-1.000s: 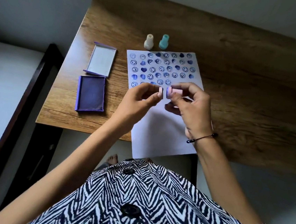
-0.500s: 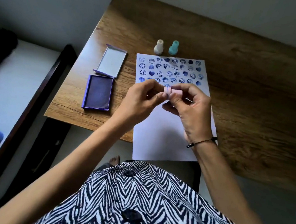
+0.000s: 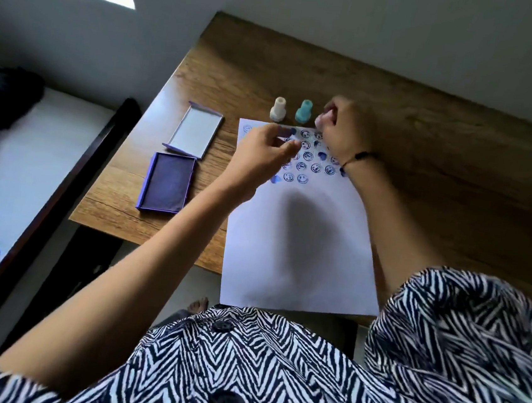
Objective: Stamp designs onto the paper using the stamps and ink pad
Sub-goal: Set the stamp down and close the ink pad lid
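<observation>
- Right hand (image 3: pixel 344 127) sits at the sheet's far edge, at about 12 o'clock, fingers curled tight; a pale pinkish bit shows at the fingertips, blurred, so I cannot tell for sure what it grips
- Left hand (image 3: pixel 263 155) hovers over the printed rows, fingers loosely bent, thumb close to the fingertips; whether it pinches anything I cannot tell
- Paper (image 3: pixel 299 244) lies on the tabletop (image 3: pixel 443 161), its near edge hanging past the tabletop edge; blue smileys and hearts fill the far part, several hidden under both hands
- White stamp (image 3: pixel 278 109) and teal stamp (image 3: pixel 303 110) stand upright side by side just beyond the paper, the teal one just left of the right hand
- Ink pad (image 3: pixel 166 182) lies open at 9 o'clock of the paper, its lid (image 3: pixel 196 133) lying beyond it, inside up
- Both hands are smeared by motion, so finger detail is lost
</observation>
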Tool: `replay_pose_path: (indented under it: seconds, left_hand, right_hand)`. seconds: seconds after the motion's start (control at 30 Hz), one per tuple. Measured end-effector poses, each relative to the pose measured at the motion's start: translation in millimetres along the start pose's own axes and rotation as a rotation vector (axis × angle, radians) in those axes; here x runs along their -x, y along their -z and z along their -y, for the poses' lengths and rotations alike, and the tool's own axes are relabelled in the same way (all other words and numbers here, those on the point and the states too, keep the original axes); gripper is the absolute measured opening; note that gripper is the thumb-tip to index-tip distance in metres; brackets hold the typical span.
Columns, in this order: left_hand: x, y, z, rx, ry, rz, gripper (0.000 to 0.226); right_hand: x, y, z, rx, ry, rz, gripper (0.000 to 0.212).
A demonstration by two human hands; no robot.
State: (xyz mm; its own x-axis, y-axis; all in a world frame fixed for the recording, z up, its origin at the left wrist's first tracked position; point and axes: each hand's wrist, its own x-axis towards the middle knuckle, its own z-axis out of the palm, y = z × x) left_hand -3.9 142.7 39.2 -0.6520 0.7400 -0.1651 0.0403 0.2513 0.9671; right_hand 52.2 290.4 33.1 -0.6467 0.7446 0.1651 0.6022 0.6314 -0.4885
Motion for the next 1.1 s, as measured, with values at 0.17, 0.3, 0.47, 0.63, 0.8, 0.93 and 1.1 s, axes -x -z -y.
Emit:
replay_pose_path:
  seconds: [0.17, 0.3, 0.47, 0.63, 0.8, 0.93, 1.1]
  left_hand:
    - [-1.2, 7.8, 3.6, -0.087, -0.001, -0.082, 0.023]
    - [-1.7, 29.3, 6.3, -0.303, -0.053, -0.213, 0.025]
    - [-16.0, 56.3, 12.6, -0.717, -0.111, -0.265, 0.029]
    - [-32.4, 71.1, 17.6, -1.011, 0.099, -0.272, 0.032]
    - [-40.4, 83.0, 19.7, -1.017, 0.125, -0.261, 0.025]
    - [-43.1, 90.9, 18.3, -0.96, 0.016, -0.267, 0.032]
    - [-23.9, 93.7, 11.6, -0.763, -0.191, -0.374, 0.062]
  right_hand:
    - [-25.4, -11.7, -10.0, 0.238, 0.049, 0.093, 0.011]
    - [-31.9, -10.7, -12.1, 0.326, 0.077, 0.131, 0.016]
    - [-13.1, 1.7, -3.3, 0.284, 0.046, 0.049, 0.031]
    - [27.2, 3.1, 29.4, 0.162, 0.14, 0.006, 0.034]
    - [43.4, -10.3, 60.1, 0.038, 0.157, 0.14, 0.022]
    - [35.8, -25.2, 79.8, -0.15, 0.109, 0.186, 0.015]
    - [28.7, -32.3, 106.0, -0.81, -0.276, 0.55, 0.046]
